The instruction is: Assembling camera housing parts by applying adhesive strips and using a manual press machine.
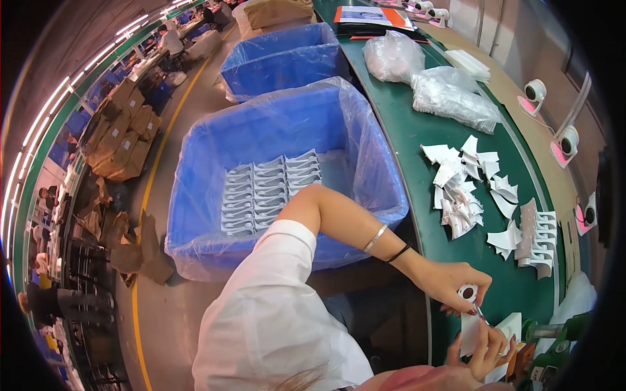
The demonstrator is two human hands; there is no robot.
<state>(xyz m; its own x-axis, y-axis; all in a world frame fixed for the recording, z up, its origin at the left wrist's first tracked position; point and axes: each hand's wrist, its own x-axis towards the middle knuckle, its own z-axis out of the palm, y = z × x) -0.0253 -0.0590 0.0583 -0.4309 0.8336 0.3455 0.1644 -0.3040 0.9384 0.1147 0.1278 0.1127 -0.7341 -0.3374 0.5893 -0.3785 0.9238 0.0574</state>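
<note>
White strip (pixel 467 333): between the hands, at the table's near side (whether it joins the ring (pixel 461 290) above, I cannot tell)
Left hand (pixel 450 284): curled tight around the dark-centred ring
Right hand (pixel 488 344): thumb and fingers pinching the strip
Green table (pixel 450 264): white pieces (pixel 452 174) scattered ahead
Blue bin (pixel 261 138): left of the table, rows of parts (pixel 268 186) inside

1 head-worn fisheye, left of 2, facing down. Left hand (pixel 453 281) and right hand (pixel 484 347) close; aisle (pixel 155 326) farther off.
</note>
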